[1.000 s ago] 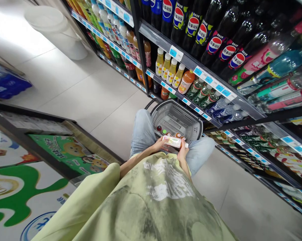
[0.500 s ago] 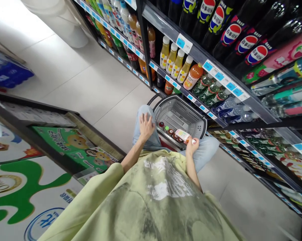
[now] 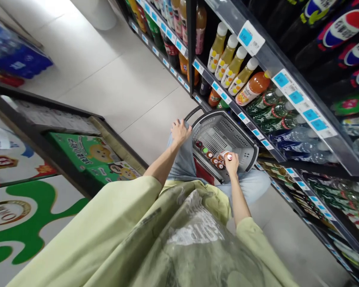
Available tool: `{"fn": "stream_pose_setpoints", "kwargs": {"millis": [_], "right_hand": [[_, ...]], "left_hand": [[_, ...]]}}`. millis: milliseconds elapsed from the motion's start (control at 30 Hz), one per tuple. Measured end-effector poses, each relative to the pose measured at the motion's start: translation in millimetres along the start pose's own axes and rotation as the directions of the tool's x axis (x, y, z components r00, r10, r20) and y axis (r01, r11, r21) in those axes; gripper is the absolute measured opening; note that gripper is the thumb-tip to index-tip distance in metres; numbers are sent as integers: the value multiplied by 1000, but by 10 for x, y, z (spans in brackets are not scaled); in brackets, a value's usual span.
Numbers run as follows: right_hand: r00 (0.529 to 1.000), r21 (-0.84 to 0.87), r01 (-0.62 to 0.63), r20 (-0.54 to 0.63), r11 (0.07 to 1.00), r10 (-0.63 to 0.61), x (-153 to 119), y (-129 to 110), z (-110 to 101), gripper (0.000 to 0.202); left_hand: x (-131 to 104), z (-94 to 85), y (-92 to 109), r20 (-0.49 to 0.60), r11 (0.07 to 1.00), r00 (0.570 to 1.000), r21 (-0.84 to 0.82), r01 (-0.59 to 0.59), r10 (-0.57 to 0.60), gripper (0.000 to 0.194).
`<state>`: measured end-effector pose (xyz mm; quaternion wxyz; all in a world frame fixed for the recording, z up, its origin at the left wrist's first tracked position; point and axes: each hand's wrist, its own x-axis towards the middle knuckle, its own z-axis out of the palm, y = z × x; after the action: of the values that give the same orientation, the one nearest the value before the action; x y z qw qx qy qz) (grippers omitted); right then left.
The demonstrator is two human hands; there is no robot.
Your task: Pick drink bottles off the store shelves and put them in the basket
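My right hand [image 3: 232, 164] reaches down into a grey plastic shopping basket [image 3: 246, 113], its fingers wrapped round the neck of a drink bottle [image 3: 224, 154]. The bottle's pale cap shows at the fingers, while its lower part is partly hidden. Beside it several other bottles stand upright in the basket, with brown caps [image 3: 214, 160] and one green cap [image 3: 205, 150]. Resting on my left knee, my left hand [image 3: 181, 132] holds nothing and has its fingers apart, close to the black basket handle [image 3: 194, 112].
A drinks shelf [image 3: 245, 115] runs along the right, just behind the basket, with juice bottles [image 3: 252, 88] on it. Cartons [image 3: 32, 207] and a low display frame [image 3: 119, 139] stand at left. Blue-wrapped packs [image 3: 24, 59] lie on the floor further off.
My right hand has lowered the bottle into the basket, turning it from lying sideways to more upright. My left hand has shifted along the knee toward the basket handle. The view has moved closer.
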<state>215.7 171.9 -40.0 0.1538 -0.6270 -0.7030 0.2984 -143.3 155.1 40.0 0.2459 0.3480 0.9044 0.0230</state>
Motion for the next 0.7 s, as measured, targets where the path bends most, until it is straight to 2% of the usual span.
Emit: {"fn": "stream_pose_setpoints", "kwargs": {"millis": [100,233,367,533,700], "right_hand": [[993,-39,-23,115,999,27,168,117,200,15],[964,-93,-132,221,987,149,376,276,481,14],[927,-157,-238,257,958,273,509,396,780,11],[872,-219,-352,276,910,404,549,467,1133,14],[826,-243,-442,265,863,498,575,472,1367,19]], "left_hand": [[45,10,23,5,1000,1000,-18,12,-12,58],[73,7,44,10,996,999,-84,35,-35,55],[77,6,52,5,992,998,-114,60,-59,51],[94,46,30,18,993,998,-99,62,-60,49],[97,59,5,7,994,999,-92,55,-54,48]]}}
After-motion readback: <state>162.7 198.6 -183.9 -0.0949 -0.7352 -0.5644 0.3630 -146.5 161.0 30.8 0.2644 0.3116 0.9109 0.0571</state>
